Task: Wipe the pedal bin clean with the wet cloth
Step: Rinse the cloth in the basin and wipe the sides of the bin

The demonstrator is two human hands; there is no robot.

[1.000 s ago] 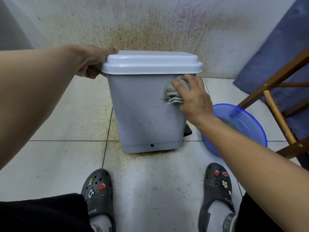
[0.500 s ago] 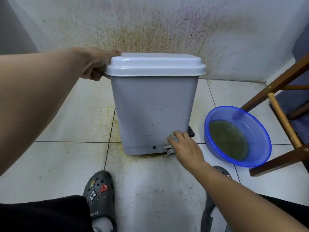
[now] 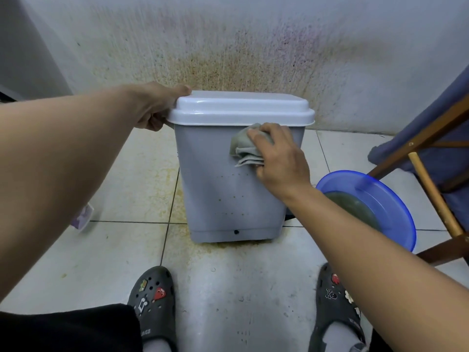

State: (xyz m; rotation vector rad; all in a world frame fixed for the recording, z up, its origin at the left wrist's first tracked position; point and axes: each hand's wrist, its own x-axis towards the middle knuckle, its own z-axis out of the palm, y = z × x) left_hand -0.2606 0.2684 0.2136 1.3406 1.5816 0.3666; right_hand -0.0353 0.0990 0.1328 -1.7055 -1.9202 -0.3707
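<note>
Pedal bin [image 3: 215, 189], grey plastic, stands upright on the tiled floor [image 3: 121, 179] close to the far edge, where the floor meets a stained wall [image 3: 228, 47]. Its pale lid [image 3: 241, 107] is down. Brown specks dot the bin's near face, and a rusty stain rings the floor at its base.

The left hand [image 3: 154, 107] grips the lid's left edge, thumb on top and fingers curled under the rim. The right hand [image 3: 279, 158] holds a bunched grey cloth [image 3: 241, 146], fingers bent over it, and presses it against the upper right of the near face, just below the lid.

A blue basin [image 3: 396, 199] of murky water [image 3: 355, 207] sits on the floor just right of the bin. A wooden frame [image 3: 431, 189] draped with blue fabric [image 3: 456, 97] stands at the floor's right edge. Two dark clogs [image 3: 152, 295] with charms rest at the near edge.
</note>
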